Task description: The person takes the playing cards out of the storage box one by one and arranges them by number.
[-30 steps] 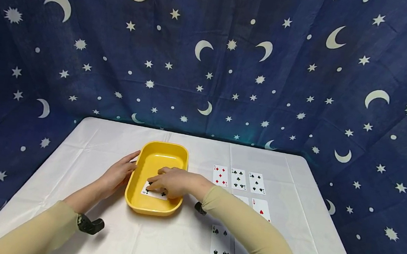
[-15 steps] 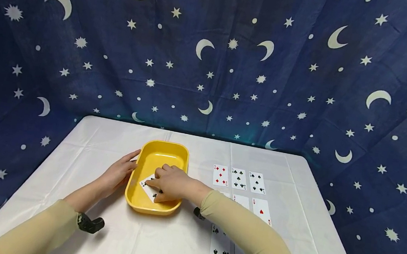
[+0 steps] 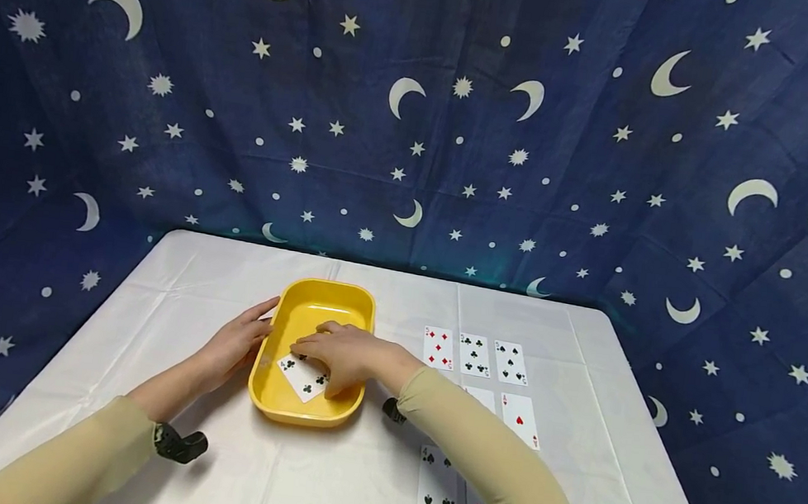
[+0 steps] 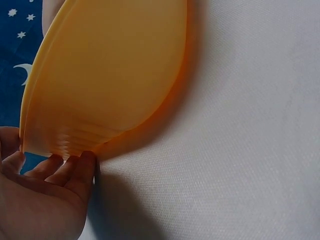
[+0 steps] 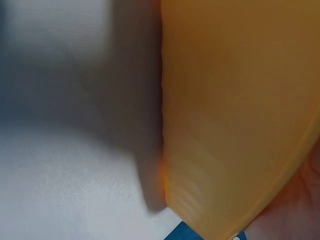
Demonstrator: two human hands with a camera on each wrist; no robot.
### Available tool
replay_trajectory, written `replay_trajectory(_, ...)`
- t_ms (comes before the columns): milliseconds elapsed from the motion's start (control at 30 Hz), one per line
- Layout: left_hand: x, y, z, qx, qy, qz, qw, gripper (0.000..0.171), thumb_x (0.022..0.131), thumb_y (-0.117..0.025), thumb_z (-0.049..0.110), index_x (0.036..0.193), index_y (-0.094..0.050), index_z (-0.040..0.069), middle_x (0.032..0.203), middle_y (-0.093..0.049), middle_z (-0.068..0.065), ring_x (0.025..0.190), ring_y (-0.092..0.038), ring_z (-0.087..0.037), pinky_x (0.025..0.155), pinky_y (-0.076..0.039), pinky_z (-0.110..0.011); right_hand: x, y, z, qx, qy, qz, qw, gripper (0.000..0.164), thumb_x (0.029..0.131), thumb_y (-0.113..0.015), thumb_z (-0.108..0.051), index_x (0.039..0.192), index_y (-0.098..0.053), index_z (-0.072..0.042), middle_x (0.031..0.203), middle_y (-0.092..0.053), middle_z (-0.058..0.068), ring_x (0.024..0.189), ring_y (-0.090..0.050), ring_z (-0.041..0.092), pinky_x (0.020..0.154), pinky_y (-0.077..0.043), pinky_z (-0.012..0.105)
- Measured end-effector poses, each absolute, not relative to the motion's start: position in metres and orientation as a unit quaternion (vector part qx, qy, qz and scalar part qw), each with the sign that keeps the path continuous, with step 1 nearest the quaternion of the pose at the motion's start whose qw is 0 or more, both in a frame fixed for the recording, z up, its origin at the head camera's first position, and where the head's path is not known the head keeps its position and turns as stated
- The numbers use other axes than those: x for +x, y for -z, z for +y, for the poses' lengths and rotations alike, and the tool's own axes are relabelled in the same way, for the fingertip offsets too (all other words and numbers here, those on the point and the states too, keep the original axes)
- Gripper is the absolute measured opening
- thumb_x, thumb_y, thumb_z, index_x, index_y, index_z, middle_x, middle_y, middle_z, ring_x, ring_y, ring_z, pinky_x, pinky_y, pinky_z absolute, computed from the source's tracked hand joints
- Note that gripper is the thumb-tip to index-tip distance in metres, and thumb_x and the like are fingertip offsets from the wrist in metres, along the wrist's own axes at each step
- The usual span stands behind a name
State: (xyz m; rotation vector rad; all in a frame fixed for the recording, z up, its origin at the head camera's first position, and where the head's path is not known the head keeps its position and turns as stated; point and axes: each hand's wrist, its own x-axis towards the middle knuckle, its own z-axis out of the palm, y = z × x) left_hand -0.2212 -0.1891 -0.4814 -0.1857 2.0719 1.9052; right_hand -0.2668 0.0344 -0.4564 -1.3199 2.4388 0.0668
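Note:
A yellow tray [image 3: 302, 419] stands on the white table, left of centre. My left hand [image 3: 231, 353] holds its left side; in the left wrist view several fingertips [image 4: 86, 159] lie against the outer wall and another digit reaches the rim. Inside the tray, a four of clubs playing card [image 3: 301, 380] lies slanted and face up on the bottom. Over it is my right hand [image 3: 350, 358], with fingers bent at the card's far edge and thumb at its right corner. The hand hides part of the card. In the right wrist view, the tray's wall [image 5: 230, 115] blocks the fingers.
To the right lie face-up cards in rows: a five of diamonds [image 3: 438, 347], five of clubs [image 3: 474, 356] and five of spades [image 3: 510, 363] at the back, an ace of hearts [image 3: 521, 422] nearer, and a four of spades [image 3: 436, 484] in front. My right sleeve [image 3: 500, 462] covers other cards.
The four of clubs has turned from straight to slanted in the tray. My right fingers first rested on its face and now sit at its edges. My left hand has stayed put.

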Motion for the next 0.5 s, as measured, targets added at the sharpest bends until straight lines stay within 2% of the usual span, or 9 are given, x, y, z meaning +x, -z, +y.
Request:
replay_trajectory(100,-0.2209,0.4818,-0.1892,-0.065,-0.666,0.725,0.161,0.064,0.108,-0.041,0.019,0.166,-0.016,0.024,0.168,-0.022,-0.016,0.147,-0.035,-0.035,0.118,-0.03,-0.051,-0.2674,0.4581,0.0335,-0.476,-0.019,0.861,0.176,0.084,0.083,-0.083,-0.033,0.156,-0.043,-0.034,0.152,-0.046,-0.019,0.136,-0.038,0.015,0.112,-0.033,0.03)
replay_trajectory(267,-0.2212,0.482,-0.1902,-0.066,-0.666,0.725,0.162,0.063,0.108,-0.04,0.021,0.166,-0.015,0.025,0.168,-0.022,-0.016,0.147,-0.035,-0.035,0.118,-0.031,-0.05,-0.2651,0.4615,0.0321,-0.488,-0.045,0.861,0.136,0.078,0.085,-0.08,-0.052,0.153,-0.049,-0.03,0.142,-0.053,-0.011,0.122,-0.042,0.014,0.101,-0.039,0.027)
replay_trajectory(400,-0.2215,0.4818,-0.1906,-0.067,-0.668,0.724,0.161,0.063,0.109,-0.04,0.021,0.166,-0.016,0.025,0.167,-0.023,-0.016,0.146,-0.037,-0.035,0.117,-0.032,-0.051,-0.2628,0.4631,0.032,-0.478,-0.051,0.869,0.119,0.083,0.082,-0.076,-0.064,0.151,-0.051,-0.027,0.133,-0.053,-0.007,0.117,-0.042,0.013,0.096,-0.04,0.027)
replay_trajectory(500,-0.2215,0.4821,-0.1903,-0.067,-0.668,0.723,0.162,0.063,0.108,-0.04,0.021,0.166,-0.015,0.025,0.167,-0.023,-0.017,0.146,-0.037,-0.036,0.117,-0.032,-0.051,-0.2624,0.4636,0.032,-0.462,-0.043,0.876,0.127,0.089,0.077,-0.079,-0.066,0.152,-0.05,-0.027,0.132,-0.052,-0.008,0.117,-0.041,0.012,0.098,-0.039,0.028)
